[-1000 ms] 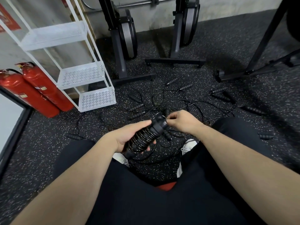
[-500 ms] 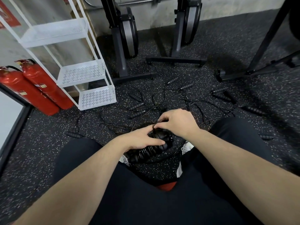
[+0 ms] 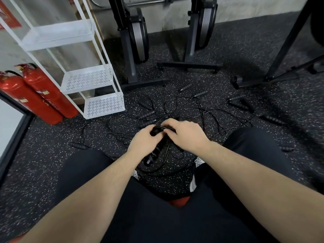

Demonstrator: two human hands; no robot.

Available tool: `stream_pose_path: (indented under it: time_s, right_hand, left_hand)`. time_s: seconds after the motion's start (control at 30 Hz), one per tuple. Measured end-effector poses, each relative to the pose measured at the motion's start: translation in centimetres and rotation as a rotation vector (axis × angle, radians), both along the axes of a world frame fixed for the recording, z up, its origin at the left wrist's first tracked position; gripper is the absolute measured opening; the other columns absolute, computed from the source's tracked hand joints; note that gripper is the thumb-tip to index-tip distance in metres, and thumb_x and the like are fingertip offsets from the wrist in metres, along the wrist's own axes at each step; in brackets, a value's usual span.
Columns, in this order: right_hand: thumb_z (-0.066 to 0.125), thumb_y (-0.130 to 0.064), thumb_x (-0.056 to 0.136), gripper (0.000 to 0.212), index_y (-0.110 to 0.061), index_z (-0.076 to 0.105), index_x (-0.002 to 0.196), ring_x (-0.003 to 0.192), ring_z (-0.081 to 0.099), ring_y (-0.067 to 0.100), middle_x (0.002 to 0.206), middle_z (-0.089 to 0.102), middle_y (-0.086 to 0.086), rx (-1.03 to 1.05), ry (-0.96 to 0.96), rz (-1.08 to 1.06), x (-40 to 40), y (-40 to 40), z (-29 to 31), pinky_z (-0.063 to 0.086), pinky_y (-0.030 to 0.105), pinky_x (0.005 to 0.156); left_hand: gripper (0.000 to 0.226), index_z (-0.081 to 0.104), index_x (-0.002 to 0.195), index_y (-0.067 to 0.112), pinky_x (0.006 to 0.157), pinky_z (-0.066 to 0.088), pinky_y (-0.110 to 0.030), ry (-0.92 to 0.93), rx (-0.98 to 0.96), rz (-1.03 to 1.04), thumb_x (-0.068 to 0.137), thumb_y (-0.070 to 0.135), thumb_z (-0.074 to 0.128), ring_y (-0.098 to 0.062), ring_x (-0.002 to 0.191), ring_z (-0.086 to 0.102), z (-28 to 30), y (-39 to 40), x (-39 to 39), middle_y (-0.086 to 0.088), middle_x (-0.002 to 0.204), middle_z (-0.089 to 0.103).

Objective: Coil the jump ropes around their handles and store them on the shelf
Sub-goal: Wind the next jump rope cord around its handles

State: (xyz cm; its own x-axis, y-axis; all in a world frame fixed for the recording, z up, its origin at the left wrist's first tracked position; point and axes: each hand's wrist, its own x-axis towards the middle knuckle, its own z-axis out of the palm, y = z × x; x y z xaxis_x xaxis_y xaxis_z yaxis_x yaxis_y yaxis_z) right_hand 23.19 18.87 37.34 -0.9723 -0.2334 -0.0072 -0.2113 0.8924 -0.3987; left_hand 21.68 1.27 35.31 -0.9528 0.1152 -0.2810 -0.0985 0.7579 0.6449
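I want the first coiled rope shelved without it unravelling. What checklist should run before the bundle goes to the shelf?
1. Left hand grips the coiled bundle: ok.
2. Right hand holds the bundle's top end: ok.
3. Loose end tucked in: cannot tell, the fingers hide it.
4. Bundle free of the loose ropes on the floor: cannot tell, cords trail under it.
5. White shelf tiers have room: ok, no ropes on them.
6. All ropes coiled: not ok, several handles lie scattered.
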Motion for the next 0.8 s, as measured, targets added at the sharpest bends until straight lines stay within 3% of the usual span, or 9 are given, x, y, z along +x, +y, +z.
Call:
stream_pose_path:
  time_s: [0.1, 0.2, 0.3, 0.37, 0.43, 0.57, 0.73, 0.8]
  right_hand:
    - [0.049, -0.044, 0.104, 0.017, -0.034, 0.051, 0.117, 0.076, 0.066, 0.018, 0.088, 0.07, -0.009, -0.199, -0.212, -0.051, -0.2, 0.0, -0.8, 0.052, 0.035, 0.072]
    - [0.049, -0.038, 0.106, 0.014, -0.027, 0.057, 0.102, 0.055, 0.058, 0.009, 0.067, 0.064, -0.007, -0.37, -0.427, 0.018, -0.2, 0.2, -1.1, 0.049, 0.028, 0.059]
    - [0.047, -0.038, 0.106, 0.02, -0.025, 0.062, 0.1, 0.048, 0.049, 0.008, 0.063, 0.051, -0.007, -0.434, -0.442, 0.058, 0.2, 0.2, -0.6, 0.047, 0.023, 0.051]
    - [0.046, -0.042, 0.106, 0.028, -0.025, 0.065, 0.095, 0.048, 0.044, 0.008, 0.061, 0.049, -0.008, -0.448, -0.393, 0.065, 0.3, 0.1, -0.2, 0.043, 0.026, 0.053]
    - [0.044, -0.046, 0.106, 0.035, -0.026, 0.065, 0.086, 0.05, 0.043, 0.007, 0.06, 0.049, -0.011, -0.447, -0.345, 0.074, 0.3, 0.0, 0.1, 0.041, 0.028, 0.057]
    - [0.046, -0.045, 0.105, 0.035, -0.024, 0.061, 0.082, 0.048, 0.041, 0.002, 0.059, 0.05, -0.013, -0.441, -0.35, 0.115, 0.3, 0.5, 0.3, 0.039, 0.025, 0.054]
    - [0.052, -0.044, 0.103, 0.03, -0.027, 0.064, 0.081, 0.056, 0.047, 0.016, 0.059, 0.051, -0.011, -0.494, -0.423, 0.126, -0.3, 1.7, 0.0, 0.044, 0.032, 0.059]
    - [0.053, -0.048, 0.102, 0.034, -0.021, 0.065, 0.083, 0.058, 0.049, 0.017, 0.057, 0.052, -0.01, -0.467, -0.418, 0.12, -0.4, 2.2, -0.2, 0.046, 0.035, 0.062]
  left_hand:
    - [0.044, 0.06, 0.131, 0.031, 0.096, 0.052, -0.039, -0.053, 0.115, 0.123, 0.093, 0.052, 0.063, -0.017, 0.106, 0.065, -0.5, -0.4, 0.1, 0.009, 0.115, 0.069]
    - [0.037, 0.059, 0.122, 0.027, 0.09, 0.054, -0.037, -0.086, 0.187, 0.203, 0.092, 0.047, 0.067, -0.014, 0.096, 0.066, -0.7, -0.5, 0.2, 0.009, 0.105, 0.068]
    - [0.027, 0.058, 0.113, 0.021, 0.07, 0.057, -0.034, -0.147, 0.318, 0.307, 0.092, 0.034, 0.069, -0.015, 0.084, 0.067, -0.5, -0.4, 0.0, 0.001, 0.099, 0.069]
    - [0.026, 0.058, 0.111, 0.02, 0.055, 0.053, -0.029, -0.19, 0.386, 0.343, 0.091, 0.028, 0.072, -0.017, 0.077, 0.066, -0.4, -0.3, -0.1, -0.003, 0.097, 0.07]
    - [0.032, 0.058, 0.11, 0.02, 0.05, 0.053, -0.028, -0.234, 0.453, 0.371, 0.086, 0.025, 0.078, -0.02, 0.076, 0.069, -0.3, -0.1, -0.2, -0.007, 0.098, 0.071]
    - [0.046, 0.06, 0.116, 0.022, 0.059, 0.06, -0.036, -0.332, 0.571, 0.398, 0.079, 0.022, 0.087, -0.026, 0.081, 0.073, 0.0, 0.0, -0.1, -0.011, 0.101, 0.074]
    - [0.046, 0.064, 0.121, 0.026, 0.077, 0.062, -0.047, -0.452, 0.66, 0.334, 0.081, 0.021, 0.085, -0.03, 0.09, 0.074, 0.5, -0.7, -0.4, -0.012, 0.105, 0.077]
    - [0.044, 0.066, 0.123, 0.023, 0.085, 0.061, -0.051, -0.51, 0.67, 0.28, 0.083, 0.021, 0.084, -0.032, 0.092, 0.073, 0.8, -1.0, -0.4, -0.013, 0.105, 0.078]
